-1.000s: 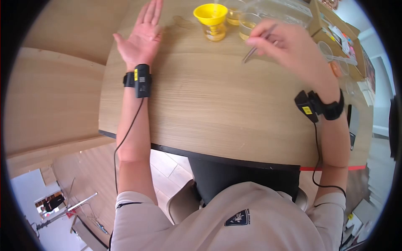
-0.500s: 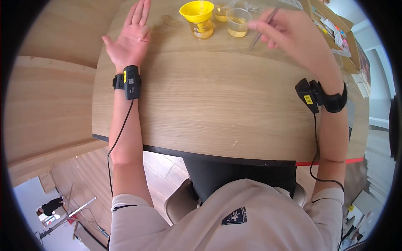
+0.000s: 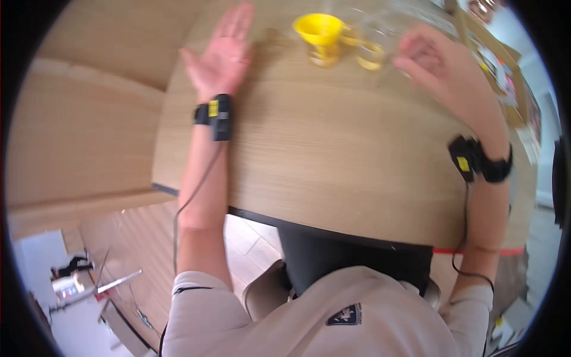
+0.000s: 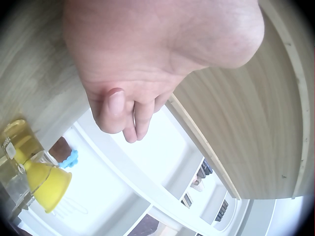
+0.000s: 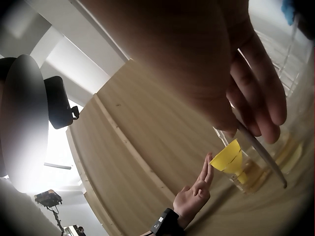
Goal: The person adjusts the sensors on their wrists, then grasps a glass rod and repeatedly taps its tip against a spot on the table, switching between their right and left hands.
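My left hand (image 3: 223, 62) lies palm up at the left of the table, fingers straight, holding nothing. To its right stands a clear beaker (image 3: 324, 56) of yellowish liquid with a yellow funnel (image 3: 317, 28) in its mouth. A clear cup (image 3: 370, 58) with similar liquid is beside it. My right hand (image 3: 439, 65) is raised just right of this cup. In the right wrist view it pinches a slim grey metal rod-like tool (image 5: 263, 158), whose tip points down toward the table. The tool is lost in blur in the head view.
Another cup (image 3: 352, 37) sits behind, between beaker and front cup. A cardboard box (image 3: 516, 107) with small items stands at the right. A wooden panel (image 3: 101, 119) rises along the left. A damp-looking patch (image 3: 270, 37) marks the table near my left hand.
The head view has shifted. My right hand has moved right, from in front of the cup to beside it, still with the metal tool. My left hand keeps the same pose.
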Motion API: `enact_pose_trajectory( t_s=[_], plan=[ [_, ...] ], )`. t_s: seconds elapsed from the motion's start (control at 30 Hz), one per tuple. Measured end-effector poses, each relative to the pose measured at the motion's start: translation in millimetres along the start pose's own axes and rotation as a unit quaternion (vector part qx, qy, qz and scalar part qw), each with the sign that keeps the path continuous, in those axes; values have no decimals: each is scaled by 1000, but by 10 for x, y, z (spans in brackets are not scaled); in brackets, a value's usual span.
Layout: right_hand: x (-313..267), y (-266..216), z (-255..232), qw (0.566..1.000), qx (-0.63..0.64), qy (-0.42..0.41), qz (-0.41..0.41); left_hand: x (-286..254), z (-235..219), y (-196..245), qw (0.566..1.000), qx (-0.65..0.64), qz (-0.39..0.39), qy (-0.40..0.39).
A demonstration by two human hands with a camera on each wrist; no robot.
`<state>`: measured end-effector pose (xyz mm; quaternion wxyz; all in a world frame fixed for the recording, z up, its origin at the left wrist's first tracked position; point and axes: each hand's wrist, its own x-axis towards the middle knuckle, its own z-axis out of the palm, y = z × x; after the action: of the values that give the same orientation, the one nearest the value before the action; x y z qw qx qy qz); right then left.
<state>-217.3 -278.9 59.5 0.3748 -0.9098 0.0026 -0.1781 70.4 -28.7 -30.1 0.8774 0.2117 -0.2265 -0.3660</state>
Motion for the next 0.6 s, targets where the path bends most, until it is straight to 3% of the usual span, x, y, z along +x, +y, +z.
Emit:
enact_pose_trajectory(
  t_s=[0.07, 0.2, 0.27, 0.3, 0.37, 0.4, 0.47, 0.6],
  plan=[
    [-22, -182, 17, 997, -10, 2, 75, -26, 141, -41, 996, -82, -2, -33],
    [-28, -333, 126, 997, -8, 20, 79, -23, 191, -52, 995, -87, -6, -46],
    [-49, -355, 272, 999, -1, 50, -8, -27, 196, -68, 996, -83, -4, -44],
    [-61, -335, 309, 999, -3, 48, -7, -27, 197, -72, 996, -76, -4, -41],
    [-80, -311, 370, 999, -29, -30, -29, -21, 190, -70, 996, -76, -3, -46],
    [-81, -313, 377, 999, -29, -30, -28, -29, 239, -67, 996, -76, -3, -50],
    [-77, -312, 383, 999, 24, 11, 41, -51, 335, -75, 995, -101, 2, -21],
    [-34, -222, 286, 997, 13, 33, 71, -62, 382, -68, 993, -122, 5, 1]
  ],
)
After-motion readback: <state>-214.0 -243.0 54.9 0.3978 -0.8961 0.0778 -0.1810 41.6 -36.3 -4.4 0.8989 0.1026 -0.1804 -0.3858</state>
